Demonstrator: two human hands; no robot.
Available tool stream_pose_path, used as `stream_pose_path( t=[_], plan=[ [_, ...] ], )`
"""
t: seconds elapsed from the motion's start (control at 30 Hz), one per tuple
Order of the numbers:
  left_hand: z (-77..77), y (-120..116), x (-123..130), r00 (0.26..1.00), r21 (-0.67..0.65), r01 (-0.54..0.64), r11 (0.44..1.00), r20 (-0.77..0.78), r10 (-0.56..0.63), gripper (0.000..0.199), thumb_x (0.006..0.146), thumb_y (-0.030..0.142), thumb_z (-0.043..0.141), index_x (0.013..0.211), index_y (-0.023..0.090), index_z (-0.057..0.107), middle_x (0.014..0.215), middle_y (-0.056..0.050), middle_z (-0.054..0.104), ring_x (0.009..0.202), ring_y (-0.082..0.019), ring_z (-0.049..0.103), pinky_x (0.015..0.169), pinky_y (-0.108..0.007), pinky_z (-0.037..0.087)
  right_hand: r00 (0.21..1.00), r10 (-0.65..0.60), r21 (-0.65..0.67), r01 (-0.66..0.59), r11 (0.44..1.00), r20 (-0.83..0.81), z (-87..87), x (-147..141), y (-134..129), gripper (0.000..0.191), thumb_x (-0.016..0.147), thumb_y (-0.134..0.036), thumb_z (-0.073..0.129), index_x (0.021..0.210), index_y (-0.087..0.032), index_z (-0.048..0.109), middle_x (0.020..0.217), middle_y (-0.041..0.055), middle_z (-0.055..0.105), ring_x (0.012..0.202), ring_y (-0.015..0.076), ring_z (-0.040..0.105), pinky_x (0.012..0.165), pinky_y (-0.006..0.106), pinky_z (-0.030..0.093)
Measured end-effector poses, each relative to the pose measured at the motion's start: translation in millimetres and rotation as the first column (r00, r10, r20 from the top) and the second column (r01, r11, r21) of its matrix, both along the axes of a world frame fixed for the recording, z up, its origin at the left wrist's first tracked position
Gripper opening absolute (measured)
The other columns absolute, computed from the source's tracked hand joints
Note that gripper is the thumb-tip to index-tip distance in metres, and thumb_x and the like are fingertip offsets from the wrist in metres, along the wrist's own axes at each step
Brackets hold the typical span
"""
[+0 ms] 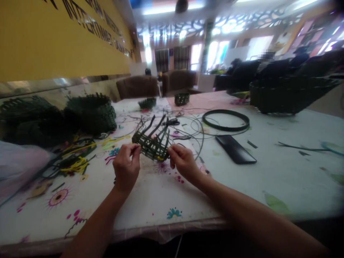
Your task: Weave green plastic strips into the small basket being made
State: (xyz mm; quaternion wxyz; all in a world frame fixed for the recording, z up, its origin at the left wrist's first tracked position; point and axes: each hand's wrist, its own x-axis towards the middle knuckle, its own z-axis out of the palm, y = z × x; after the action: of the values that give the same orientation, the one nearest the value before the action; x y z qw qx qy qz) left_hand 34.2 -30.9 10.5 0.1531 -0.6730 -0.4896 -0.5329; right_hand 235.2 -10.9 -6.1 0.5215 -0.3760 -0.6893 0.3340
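A small dark green woven basket [153, 143] with loose strip ends sticking up is held above the table, tilted on its side. My left hand [127, 163] pinches its left lower edge between thumb and fingers. On the other side, my right hand [182, 159] has its fingers closed at the basket's right edge, near a bit of yellow strip [159, 158]. Just behind the basket lie dark-handled scissors [172, 122], partly hidden by the upright strips.
Finished-looking dark baskets [91, 113] stand at left, beside yellow strips [76, 165] and a plastic bag [18, 168]. A green hoop [225, 120], a black phone [236, 149] and a large basket [290, 95] are at right. Two small baskets [182, 99] stand farther back.
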Motion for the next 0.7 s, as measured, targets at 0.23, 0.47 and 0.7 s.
stream_pose_path(
  t=[0.23,0.47,0.7],
  plan=[
    [6.6,-4.9,3.7,0.955,-0.005,-0.211,0.977,-0.212,0.206,0.006,0.089,0.021,0.058,0.087,0.018,0.062,0.090,-0.004,0.063,0.079,-0.016,0.060,0.063,-0.025,0.043,0.988,-0.060,0.133,0.041,0.990,0.143,2.1,-2.5,-8.4,0.035,0.094,-0.036,0.045,0.062,-0.022,0.046,0.050,-0.0021,0.051,0.051,0.0118,0.045,0.056,0.025,0.034],
    [-3.7,9.7,-2.9,0.994,-0.181,-0.103,0.978,-0.047,0.096,0.004,0.079,0.014,0.058,0.076,0.017,0.058,0.078,-0.001,0.057,0.071,-0.014,0.055,0.064,-0.026,0.043,0.972,-0.109,0.189,0.069,0.980,0.210,3.2,-2.5,-10.9,0.034,0.095,-0.035,0.045,0.063,-0.022,0.048,0.051,-0.0020,0.052,0.051,0.0116,0.046,0.057,0.025,0.034],
    [-4.3,9.1,-5.3,0.959,-0.184,0.196,0.963,0.241,-0.149,0.004,0.079,0.016,0.057,0.075,0.017,0.056,0.078,0.000,0.054,0.070,-0.011,0.055,0.064,-0.023,0.048,0.993,-0.115,0.064,0.112,0.992,0.040,4.0,2.5,-2.8,0.035,0.094,-0.035,0.049,0.061,-0.022,0.048,0.046,-0.0030,0.052,0.047,0.0113,0.046,0.057,0.026,0.037]
  ],
)
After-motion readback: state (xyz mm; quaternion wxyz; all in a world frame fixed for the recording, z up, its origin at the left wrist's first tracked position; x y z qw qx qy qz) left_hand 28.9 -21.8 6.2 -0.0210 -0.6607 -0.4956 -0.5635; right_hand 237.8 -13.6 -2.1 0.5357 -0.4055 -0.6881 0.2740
